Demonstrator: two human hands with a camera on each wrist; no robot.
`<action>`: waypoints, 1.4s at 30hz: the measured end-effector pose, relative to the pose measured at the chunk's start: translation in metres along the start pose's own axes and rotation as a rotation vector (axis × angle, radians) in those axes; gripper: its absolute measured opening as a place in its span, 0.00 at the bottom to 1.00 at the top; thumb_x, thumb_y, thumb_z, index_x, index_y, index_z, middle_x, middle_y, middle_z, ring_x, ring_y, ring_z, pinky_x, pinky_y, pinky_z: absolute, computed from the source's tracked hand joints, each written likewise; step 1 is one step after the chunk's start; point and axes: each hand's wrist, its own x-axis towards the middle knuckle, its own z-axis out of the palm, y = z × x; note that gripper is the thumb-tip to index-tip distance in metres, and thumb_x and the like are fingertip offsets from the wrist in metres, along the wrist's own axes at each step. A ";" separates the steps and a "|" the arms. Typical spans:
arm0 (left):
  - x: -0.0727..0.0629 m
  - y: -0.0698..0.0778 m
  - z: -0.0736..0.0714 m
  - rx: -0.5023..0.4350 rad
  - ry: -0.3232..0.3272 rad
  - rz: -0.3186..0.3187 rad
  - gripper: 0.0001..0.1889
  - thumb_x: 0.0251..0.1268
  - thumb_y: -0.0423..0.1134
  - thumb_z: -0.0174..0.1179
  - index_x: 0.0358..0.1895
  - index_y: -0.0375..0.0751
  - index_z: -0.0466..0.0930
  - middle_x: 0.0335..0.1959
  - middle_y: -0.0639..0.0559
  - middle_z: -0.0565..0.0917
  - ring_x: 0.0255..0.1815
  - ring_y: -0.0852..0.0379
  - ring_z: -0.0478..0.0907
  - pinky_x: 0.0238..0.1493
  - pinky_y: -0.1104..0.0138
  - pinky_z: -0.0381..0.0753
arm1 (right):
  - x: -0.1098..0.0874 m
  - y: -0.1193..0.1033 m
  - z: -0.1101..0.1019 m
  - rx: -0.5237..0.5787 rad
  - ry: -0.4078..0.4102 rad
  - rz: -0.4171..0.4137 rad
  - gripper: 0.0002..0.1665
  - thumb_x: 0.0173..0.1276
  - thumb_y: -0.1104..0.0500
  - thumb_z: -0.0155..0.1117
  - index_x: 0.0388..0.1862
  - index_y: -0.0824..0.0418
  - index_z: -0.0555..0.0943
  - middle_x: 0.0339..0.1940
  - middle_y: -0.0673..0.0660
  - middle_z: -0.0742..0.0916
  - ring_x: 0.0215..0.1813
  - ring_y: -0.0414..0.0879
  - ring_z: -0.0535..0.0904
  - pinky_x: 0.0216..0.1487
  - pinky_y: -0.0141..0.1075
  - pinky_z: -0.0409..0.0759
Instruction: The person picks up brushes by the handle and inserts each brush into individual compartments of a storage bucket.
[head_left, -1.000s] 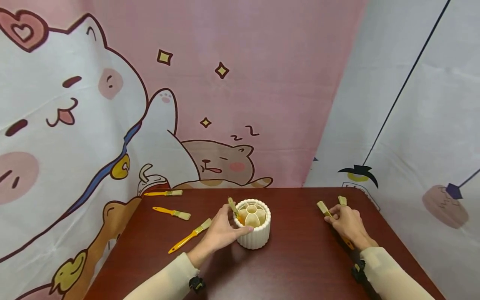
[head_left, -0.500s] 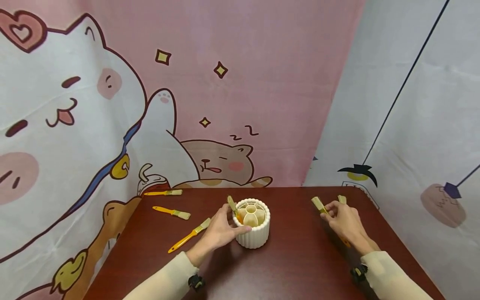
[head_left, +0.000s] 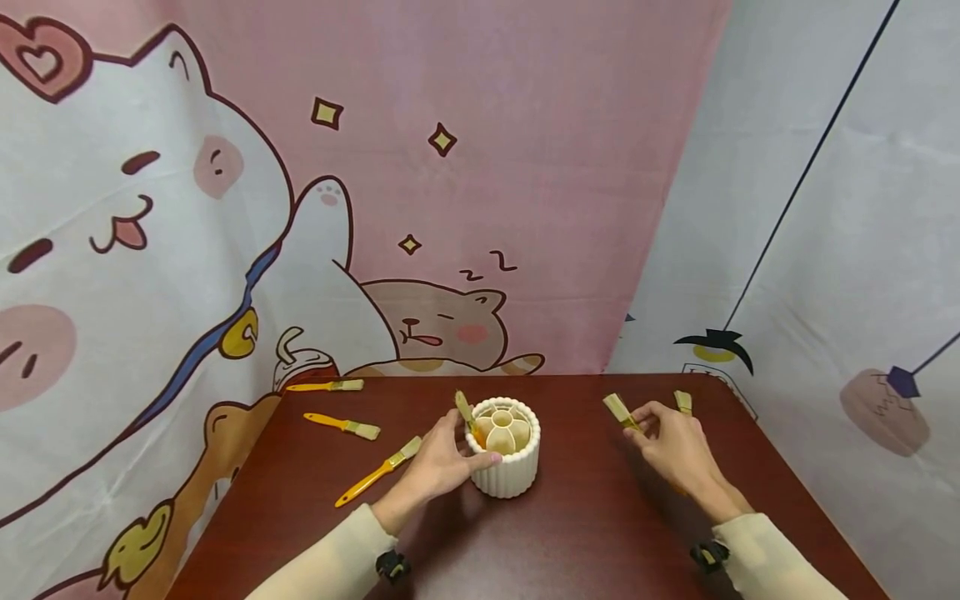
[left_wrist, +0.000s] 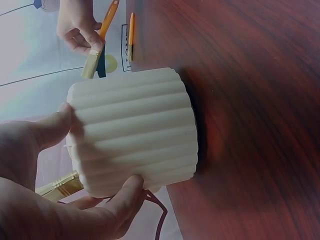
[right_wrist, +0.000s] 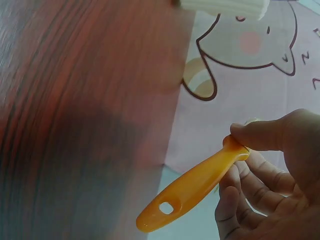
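A cream ribbed round holder (head_left: 506,477) with petal-shaped compartments stands on the table, and my left hand (head_left: 441,462) grips its left side between thumb and fingers. One paintbrush (head_left: 463,407) leans in a left compartment, bristles up. To the right, my right hand (head_left: 678,450) pinches another paintbrush (head_left: 619,410) near the base of its bristles. In the right wrist view its orange handle (right_wrist: 192,187) with a hanging hole slants down from the thumb and fingers, off the table. The left wrist view shows the holder's fluted wall (left_wrist: 135,132) between my left thumb and fingers.
Three loose yellow-handled brushes lie to the left: a near one (head_left: 378,472), a middle one (head_left: 345,425) and a far one (head_left: 326,386). Behind my right hand lies another brush (head_left: 683,402), partly hidden. A printed curtain (head_left: 570,208) hangs behind the dark red-brown table (head_left: 577,533).
My right hand has lifted its paintbrush from the table and moved left toward the holder. The left hand and the holder have stayed in place.
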 end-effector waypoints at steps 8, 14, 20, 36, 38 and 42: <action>0.000 0.001 0.000 0.010 -0.011 -0.008 0.39 0.64 0.42 0.89 0.72 0.31 0.78 0.68 0.32 0.89 0.68 0.37 0.90 0.71 0.41 0.91 | -0.002 -0.015 0.002 0.006 0.024 -0.035 0.13 0.71 0.59 0.88 0.48 0.58 0.91 0.37 0.49 0.94 0.36 0.38 0.84 0.39 0.35 0.81; -0.003 0.002 0.000 -0.004 -0.029 -0.011 0.39 0.65 0.41 0.88 0.73 0.30 0.77 0.69 0.32 0.88 0.68 0.36 0.90 0.71 0.41 0.91 | -0.006 -0.027 0.001 0.015 0.019 -0.046 0.13 0.71 0.60 0.88 0.48 0.59 0.91 0.37 0.50 0.93 0.36 0.38 0.85 0.38 0.34 0.81; 0.001 0.000 -0.002 0.019 -0.030 -0.015 0.39 0.66 0.44 0.88 0.73 0.31 0.77 0.68 0.33 0.88 0.68 0.37 0.90 0.71 0.41 0.91 | -0.003 -0.038 0.001 0.014 0.046 -0.089 0.13 0.71 0.60 0.88 0.47 0.59 0.91 0.35 0.49 0.93 0.35 0.38 0.85 0.37 0.33 0.81; 0.002 -0.001 -0.001 0.042 -0.033 -0.011 0.39 0.66 0.45 0.88 0.73 0.32 0.77 0.68 0.33 0.88 0.68 0.37 0.90 0.71 0.41 0.90 | -0.002 -0.074 -0.002 0.049 0.062 -0.145 0.14 0.69 0.60 0.90 0.47 0.56 0.91 0.35 0.47 0.92 0.35 0.42 0.86 0.38 0.32 0.81; 0.003 0.000 -0.001 0.043 -0.032 -0.016 0.39 0.66 0.46 0.88 0.73 0.33 0.77 0.68 0.34 0.88 0.68 0.38 0.90 0.71 0.41 0.90 | -0.001 -0.078 -0.002 0.053 0.061 -0.147 0.14 0.69 0.60 0.90 0.47 0.56 0.90 0.35 0.47 0.92 0.36 0.42 0.87 0.38 0.32 0.82; 0.002 0.000 -0.002 0.051 -0.035 -0.012 0.39 0.66 0.45 0.88 0.73 0.33 0.77 0.67 0.34 0.88 0.66 0.39 0.90 0.69 0.42 0.91 | 0.000 -0.086 -0.003 0.058 0.062 -0.155 0.14 0.69 0.60 0.90 0.47 0.55 0.90 0.36 0.47 0.93 0.36 0.38 0.85 0.40 0.32 0.84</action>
